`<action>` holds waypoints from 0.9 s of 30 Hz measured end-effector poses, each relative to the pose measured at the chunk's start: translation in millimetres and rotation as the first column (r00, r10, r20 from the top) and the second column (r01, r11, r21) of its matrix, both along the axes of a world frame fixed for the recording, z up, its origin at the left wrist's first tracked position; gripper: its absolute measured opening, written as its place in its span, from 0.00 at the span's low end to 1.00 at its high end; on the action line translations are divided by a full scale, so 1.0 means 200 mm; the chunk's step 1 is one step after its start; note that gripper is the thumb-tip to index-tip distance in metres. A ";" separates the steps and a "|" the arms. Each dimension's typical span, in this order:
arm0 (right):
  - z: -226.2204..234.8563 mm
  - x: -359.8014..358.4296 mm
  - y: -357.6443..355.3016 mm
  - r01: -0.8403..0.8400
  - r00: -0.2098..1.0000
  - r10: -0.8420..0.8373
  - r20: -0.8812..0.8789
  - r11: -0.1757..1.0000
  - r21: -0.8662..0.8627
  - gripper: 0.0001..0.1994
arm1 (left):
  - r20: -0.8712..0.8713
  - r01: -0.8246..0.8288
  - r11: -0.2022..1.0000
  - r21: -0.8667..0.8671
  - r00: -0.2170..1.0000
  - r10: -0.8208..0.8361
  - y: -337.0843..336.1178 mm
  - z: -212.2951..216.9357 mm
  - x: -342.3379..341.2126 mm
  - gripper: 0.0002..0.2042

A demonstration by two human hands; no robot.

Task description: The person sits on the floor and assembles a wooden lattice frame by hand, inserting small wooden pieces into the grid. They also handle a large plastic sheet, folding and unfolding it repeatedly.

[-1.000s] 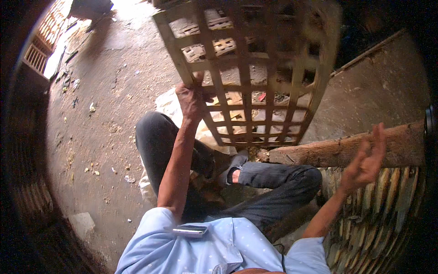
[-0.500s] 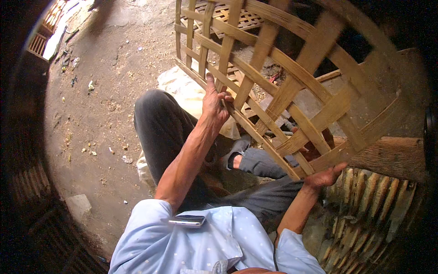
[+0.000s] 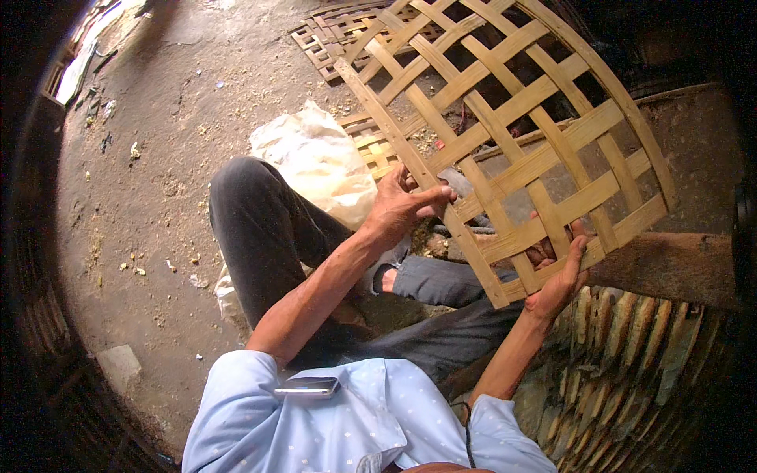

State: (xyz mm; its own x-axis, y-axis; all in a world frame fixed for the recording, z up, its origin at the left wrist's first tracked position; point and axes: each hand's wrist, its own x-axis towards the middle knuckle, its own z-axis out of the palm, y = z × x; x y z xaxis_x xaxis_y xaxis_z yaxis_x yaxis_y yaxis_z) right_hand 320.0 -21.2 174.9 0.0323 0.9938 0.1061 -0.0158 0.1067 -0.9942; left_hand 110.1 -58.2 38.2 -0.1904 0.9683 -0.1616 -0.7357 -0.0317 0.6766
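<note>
At the bottom of the frame a small silver device [image 3: 307,386] sat in the chest pocket of the person's light blue shirt [image 3: 355,426]. Above it, dark grey trousers [image 3: 260,229] covered bent legs at centre. To the lower right lay a curved woven basket wall [image 3: 631,347] of broad strips.

The left hand [image 3: 402,206], at centre, had its fingers [image 3: 434,193] closed around the long edge strip of an open-weave bamboo lattice panel [image 3: 512,134]. The right hand [image 3: 556,276], right of centre, gripped the panel's lower corner, thumb on the near face and the other fingers hidden behind the strips. The panel was held up off the floor, tilted, filling the upper right of the frame.

Behind the left hand a crumpled whitish sack [image 3: 315,158] lay on the dirt floor [image 3: 150,197], touching the knee. A thick brown wooden beam [image 3: 670,268] ran at the right edge beneath the panel. Farther off, at the top centre, more flat woven bamboo mats [image 3: 331,31] lay on the floor.
</note>
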 end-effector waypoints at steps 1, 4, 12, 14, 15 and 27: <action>-0.01 0.00 -0.01 0.001 0.999 -0.001 -0.036 1.000 -0.006 0.28 | 0.053 0.042 0.999 -0.001 0.998 -0.042 0.01 -0.01 -0.02 0.16; -0.06 0.03 -0.01 0.010 0.998 -0.010 -0.061 1.000 -0.006 0.29 | 0.361 -0.117 0.992 -0.040 0.924 0.124 0.06 -0.07 -0.02 0.14; -0.09 0.09 0.01 0.026 0.997 -0.030 -0.076 0.998 -0.052 0.30 | 0.107 -0.181 0.983 -0.031 0.977 0.183 0.04 -0.16 -0.19 0.18; -0.11 0.12 0.02 -0.009 0.996 0.004 -0.087 0.998 -0.057 0.30 | 0.182 -0.261 0.965 -0.002 0.949 0.257 0.06 -0.19 -0.20 0.19; -0.11 0.13 0.02 0.011 0.996 -0.016 -0.086 0.998 -0.059 0.30 | 0.124 -0.306 0.952 -0.016 0.944 0.306 0.07 -0.17 -0.19 0.19; -0.11 0.22 0.02 0.133 0.990 -0.137 -0.036 0.986 -0.098 0.29 | 0.044 -0.553 0.822 -0.134 0.826 0.563 0.07 -0.13 -0.44 0.19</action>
